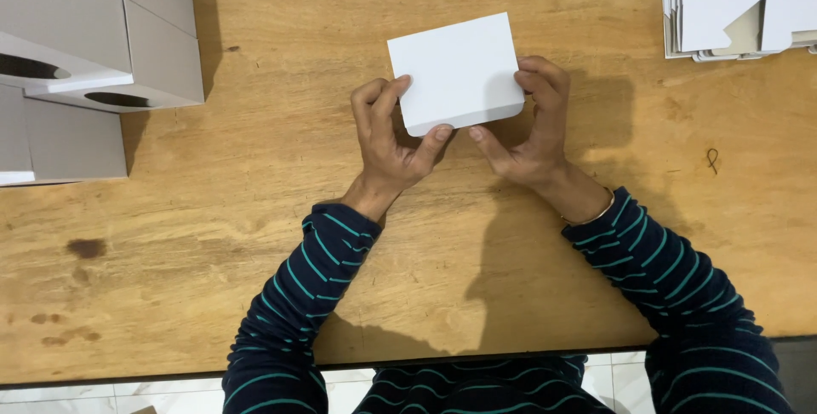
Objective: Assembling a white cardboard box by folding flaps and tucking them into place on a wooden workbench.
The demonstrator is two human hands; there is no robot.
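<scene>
Right now both hands pinch a small white box (458, 69) by its near corners above the middle of the wooden table (255, 210). The left hand (391, 137) clamps the near left corner between thumb and fingers, the right hand (532, 129) clamps the near right corner, and most of the box reaches away beyond the fingertips. Finished grey boxes (94, 48) stand at the far left, and a stack of flat white card blanks (732, 5) lies at the far right, both well apart from the hands.

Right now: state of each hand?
Left hand: closed on the left edge of the white folded card box.
Right hand: closed on the same box's right edge.
</scene>
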